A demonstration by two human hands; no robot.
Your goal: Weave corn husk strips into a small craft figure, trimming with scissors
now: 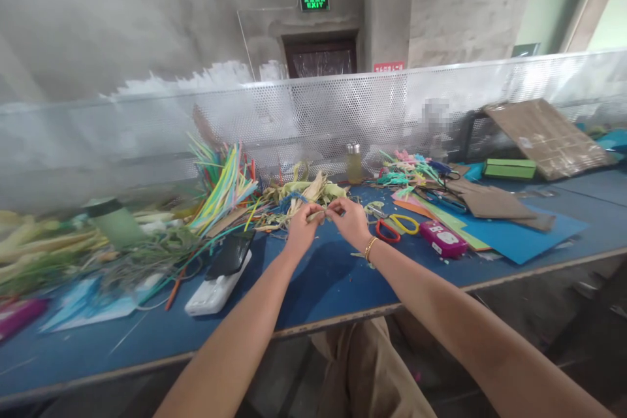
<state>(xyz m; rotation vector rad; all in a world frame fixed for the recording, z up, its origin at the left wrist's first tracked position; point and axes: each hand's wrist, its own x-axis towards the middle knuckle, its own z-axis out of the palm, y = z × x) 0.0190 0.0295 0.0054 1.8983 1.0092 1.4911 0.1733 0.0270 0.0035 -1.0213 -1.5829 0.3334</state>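
Both my hands meet above the blue table, pinching a thin pale strip of dried husk between them. My left hand grips its left end with curled fingers. My right hand, with a gold bracelet on the wrist, pinches the right end. A heap of pale husk leaves lies just behind the hands. Red-handled scissors and yellow-handled scissors lie to the right of my right hand.
A bundle of coloured strips fans out at the left. A black phone on a white power bank, a green bottle, a pink box, coloured paper sheets, a small glass jar and cardboard lie around. A perforated metal screen runs behind.
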